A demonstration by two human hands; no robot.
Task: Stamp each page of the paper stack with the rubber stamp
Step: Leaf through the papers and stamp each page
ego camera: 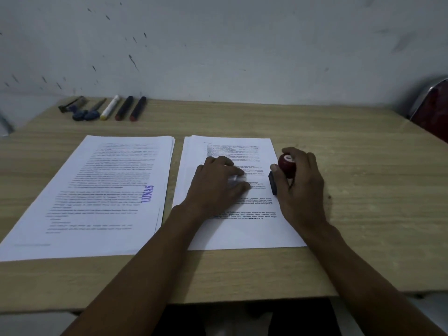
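Two hands are working one page: the left hand (219, 180) is lying flat on the paper stack (232, 229), the right hand (299, 183) is gripping the rubber stamp (286, 167) at its right edge.

Dim, bluish light; soft blur, wide-angle edge distortion.
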